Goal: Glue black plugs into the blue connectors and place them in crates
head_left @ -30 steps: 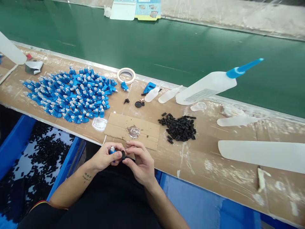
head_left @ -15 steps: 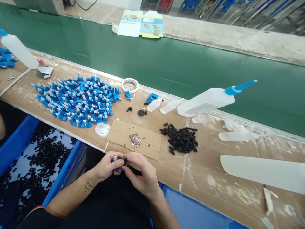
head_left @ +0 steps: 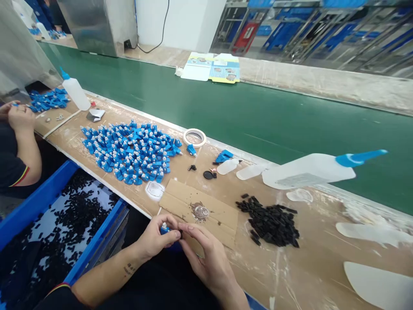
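My left hand is closed round a small blue piece with a white tip, at the near edge of the table. The fingertips of my right hand pinch a small black part against that piece, partly hidden by the fingers. Just beyond my hands lies a cardboard sheet with a dark, glossy smear in its middle. Left of it spreads a heap of blue pieces with white tips. To its right is a pile of black parts.
A white bottle with a blue nozzle lies on the right. A tape roll is near the green belt. A blue bin holds black parts at lower left. Another person's hands work at far left.
The view has shifted up and left, so the table items appear lower and further right and another person shows at left. Both my hands remain together around the blue piece.
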`<state>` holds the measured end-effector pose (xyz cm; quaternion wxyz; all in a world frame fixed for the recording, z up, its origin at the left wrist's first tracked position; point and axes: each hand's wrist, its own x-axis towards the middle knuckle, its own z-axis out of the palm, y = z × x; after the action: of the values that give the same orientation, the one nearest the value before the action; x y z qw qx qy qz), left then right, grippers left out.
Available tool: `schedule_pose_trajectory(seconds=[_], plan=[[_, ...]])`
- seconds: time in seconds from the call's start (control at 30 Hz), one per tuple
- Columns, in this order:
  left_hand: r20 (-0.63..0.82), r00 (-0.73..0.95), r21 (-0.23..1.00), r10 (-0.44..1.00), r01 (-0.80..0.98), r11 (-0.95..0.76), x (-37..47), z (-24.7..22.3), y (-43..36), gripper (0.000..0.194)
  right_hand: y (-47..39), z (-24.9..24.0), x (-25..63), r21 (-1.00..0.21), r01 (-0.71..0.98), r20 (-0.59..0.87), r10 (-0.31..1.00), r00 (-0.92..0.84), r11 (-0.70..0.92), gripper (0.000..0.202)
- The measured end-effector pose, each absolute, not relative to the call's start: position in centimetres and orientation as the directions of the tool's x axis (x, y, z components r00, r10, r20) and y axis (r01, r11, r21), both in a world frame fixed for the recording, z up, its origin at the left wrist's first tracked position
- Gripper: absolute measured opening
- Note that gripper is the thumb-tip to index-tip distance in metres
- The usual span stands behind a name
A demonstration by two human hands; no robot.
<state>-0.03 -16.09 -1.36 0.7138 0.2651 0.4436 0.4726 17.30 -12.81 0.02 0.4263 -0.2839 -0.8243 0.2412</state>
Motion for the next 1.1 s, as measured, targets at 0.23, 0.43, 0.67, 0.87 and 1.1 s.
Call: schedule_pose_trajectory(seconds=[0.23, 0.43, 0.67, 0.87, 1.1], plan=[[-0.371, 0.156, 0.897, 0.915, -0.194, 0.397, -0.9, -1.2, -16.0, 0.051, -11.9, 0.8, 16.9, -0.512, 0.260, 0.596, 0.557, -0.578, 0.819, 0.041], [-0.259, 0.225, 0.942, 0.939, -0.157, 0.297, -0.4, -0.3, -16.2, 0.056, -12.8, 1.0, 16.1, -0.511, 0.303, 0.621, 0.589, -0.517, 0.804, 0.028], [-0.012, 0.174, 1.000, 0.985, 0.004, 0.011, -1.0, -0.1, -15.7, 0.025, -13.9, 0.5, 15.7, -0.866, 0.256, 0.370, 0.894, -0.251, 0.430, 0.006], [0.235, 0.156, 0.966, 0.959, 0.072, -0.249, -1.2, -0.3, -15.1, 0.015, -14.3, 0.2, 15.2, -0.933, -0.216, -0.240, 0.943, -0.229, -0.289, 0.028], [0.117, 0.178, 0.993, 0.977, -0.053, -0.109, -1.9, -0.9, -14.3, 0.012, -14.7, -0.7, 16.2, -0.832, -0.338, -0.310, 0.874, -0.375, -0.440, 0.020]])
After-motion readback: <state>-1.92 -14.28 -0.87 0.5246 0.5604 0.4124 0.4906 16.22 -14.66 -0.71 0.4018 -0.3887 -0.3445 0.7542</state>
